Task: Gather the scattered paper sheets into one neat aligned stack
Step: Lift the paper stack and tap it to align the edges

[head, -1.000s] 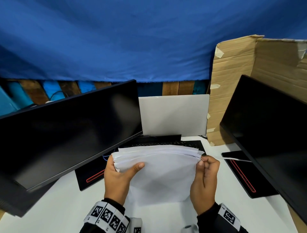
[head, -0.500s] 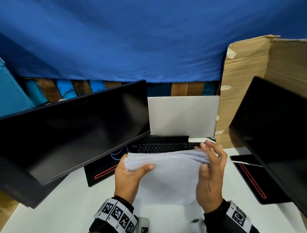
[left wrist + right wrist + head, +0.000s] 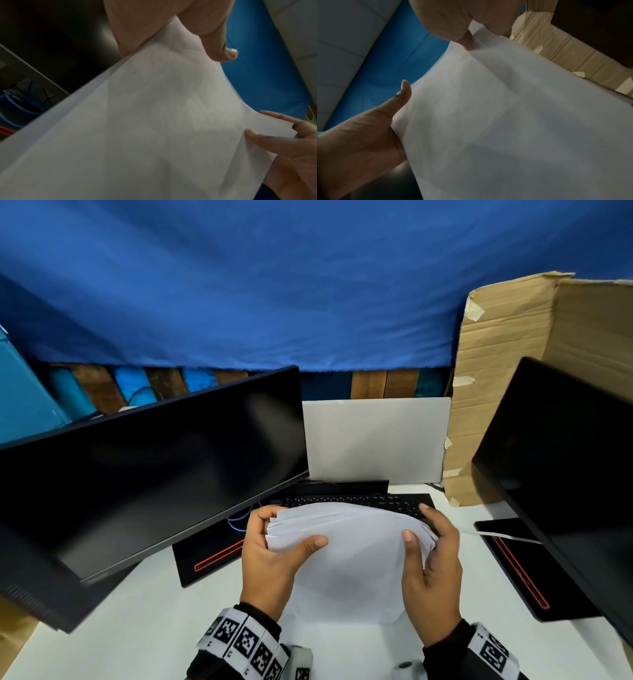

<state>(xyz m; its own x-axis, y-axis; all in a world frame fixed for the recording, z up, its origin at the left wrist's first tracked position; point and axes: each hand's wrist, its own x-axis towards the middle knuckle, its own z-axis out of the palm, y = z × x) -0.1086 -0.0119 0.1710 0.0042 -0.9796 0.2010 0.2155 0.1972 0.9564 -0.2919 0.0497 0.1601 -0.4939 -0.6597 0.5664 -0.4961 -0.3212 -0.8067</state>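
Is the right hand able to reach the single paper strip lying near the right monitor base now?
Probably not yet: the right hand grips the paper stack together with the left hand. The strip lies close by, with nothing between.

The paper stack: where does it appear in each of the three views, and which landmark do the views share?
Head: paper stack low centre, between both hands.
Left wrist: paper stack fills the middle, lower part.
Right wrist: paper stack fills centre and right.
Shared landmark: blue cloth.

Left hand (image 3: 270,556) and right hand (image 3: 433,563) raised, fingers curled.
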